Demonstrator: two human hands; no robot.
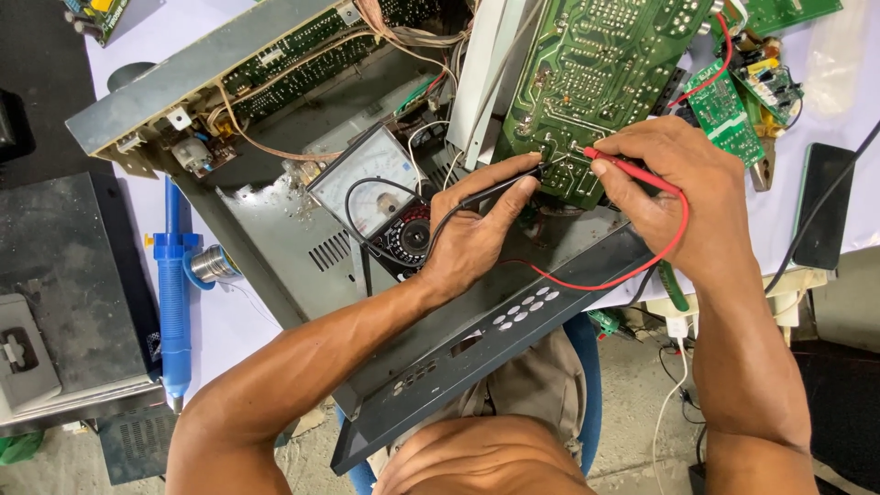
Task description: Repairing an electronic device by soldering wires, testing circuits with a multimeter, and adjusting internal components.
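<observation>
Left hand (477, 234) at frame centre, fingers pinched shut, forearm from lower left. Right hand (674, 188) right of centre, fingers pinched too, forearm from lower right.

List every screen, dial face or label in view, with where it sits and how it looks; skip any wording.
Analog multimeter: inside the open chassis, beside the left hand; white scale face, black round selector below.
Dark phone: far right on the white table, beyond the right hand; black rectangular screen, unlit.
No packages or signs visible.
</observation>
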